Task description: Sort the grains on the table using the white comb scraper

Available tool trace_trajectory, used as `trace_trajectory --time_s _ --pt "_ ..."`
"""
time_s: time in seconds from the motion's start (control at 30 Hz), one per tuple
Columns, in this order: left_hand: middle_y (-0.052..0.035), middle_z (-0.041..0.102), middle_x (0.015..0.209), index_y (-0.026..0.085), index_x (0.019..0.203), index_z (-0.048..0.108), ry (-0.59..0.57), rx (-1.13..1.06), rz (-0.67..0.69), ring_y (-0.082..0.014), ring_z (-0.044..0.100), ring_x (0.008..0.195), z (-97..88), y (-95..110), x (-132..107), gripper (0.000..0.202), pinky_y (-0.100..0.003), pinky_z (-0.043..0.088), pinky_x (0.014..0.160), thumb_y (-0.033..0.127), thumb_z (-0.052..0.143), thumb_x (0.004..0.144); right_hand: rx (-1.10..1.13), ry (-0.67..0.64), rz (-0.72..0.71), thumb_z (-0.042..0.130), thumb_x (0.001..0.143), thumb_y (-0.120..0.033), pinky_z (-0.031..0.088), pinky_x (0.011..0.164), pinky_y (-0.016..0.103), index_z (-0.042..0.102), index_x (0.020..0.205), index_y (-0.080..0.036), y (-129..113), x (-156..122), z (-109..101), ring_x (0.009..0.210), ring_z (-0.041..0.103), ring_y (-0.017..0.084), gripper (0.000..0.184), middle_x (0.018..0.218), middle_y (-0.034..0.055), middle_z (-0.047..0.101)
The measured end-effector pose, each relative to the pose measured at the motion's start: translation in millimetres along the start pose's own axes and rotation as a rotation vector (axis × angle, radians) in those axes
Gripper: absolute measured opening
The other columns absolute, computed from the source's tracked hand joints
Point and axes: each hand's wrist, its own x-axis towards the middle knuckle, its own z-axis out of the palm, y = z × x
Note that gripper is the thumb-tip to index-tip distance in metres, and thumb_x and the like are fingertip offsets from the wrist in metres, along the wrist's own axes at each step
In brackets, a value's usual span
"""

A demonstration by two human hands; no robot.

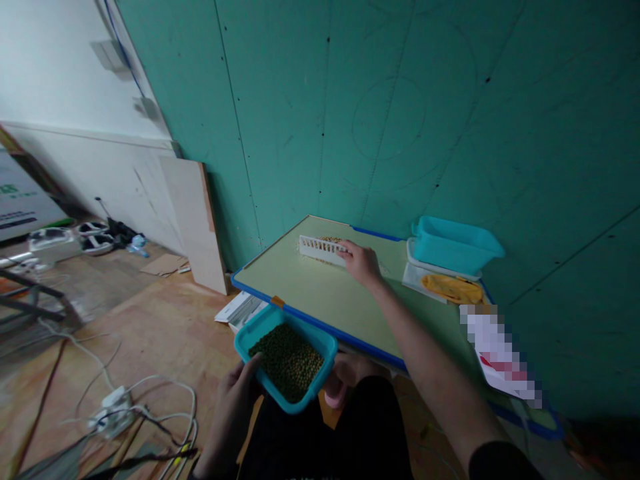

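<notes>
So there's somebody sitting at the pale green worktop (350,303), both hands busy. Their right hand (363,263) has its grip closed on the right end of a white slotted strip (320,254), which stands on edge on the surface, toward the far side. Some small yellowish beans (331,239) lie loose right by it, mostly behind.

Left hand (241,381) has a turquoise tub (289,405) by its left side, thumb up at the rim; the rest of that grip is hidden, so can't tell how the fingers sit. The tub's just off the near edge, above the person's lap, with dark green beans (275,347) and paler ones (309,363) inside, the paler lot mostly to the right.

Over on the far right there's another turquoise tub (450,250) with a yellow cloth-like thing (453,289) just in front.
</notes>
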Motion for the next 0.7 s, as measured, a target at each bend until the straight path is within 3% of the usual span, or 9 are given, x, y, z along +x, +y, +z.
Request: trace_trajectory --time_s 0.17,0.43,0.7 --pt "0.0042 0.062 0.051 0.015 0.071 0.078 -0.014 -0.01 -0.017 -0.0104 0.056 0.047 0.2 2.3 0.3 0.058 -0.02 0.047 0.048 0.063 0.106 0.053 0.012 0.011 0.003 0.069 0.104 -0.024 0.06 0.086 0.032 0.083 0.129 -0.03 -0.3 -0.3 -0.1 0.102 0.084 0.027 0.029 0.114 0.0076 0.089" --pt "0.0074 0.056 0.052 0.017 0.072 0.077 -0.026 -0.026 -0.015 -0.0092 0.052 0.049 -1.0 1.1 0.4 0.052 -0.02 0.045 0.049 0.059 0.105 0.059 0.068 -0.018 -0.051 0.069 0.104 -0.024 0.062 0.09 0.032 0.083 0.131 -0.029 -5.0 -3.6 -1.8 0.106 0.083 0.026 0.031 0.12 0.008 0.088" --pt "0.0061 0.058 0.053 0.018 0.067 0.073 -0.036 -0.02 -0.014 -0.0098 0.054 0.05 -1.8 0.3 -0.4 0.053 -0.02 0.046 0.051 0.061 0.104 0.061 0.063 -0.025 -0.088 0.07 0.103 -0.023 0.06 0.086 0.03 0.084 0.127 -0.03 -10.7 -8.8 -3.0 0.1 0.084 0.025 0.029 0.114 0.0061 0.089"
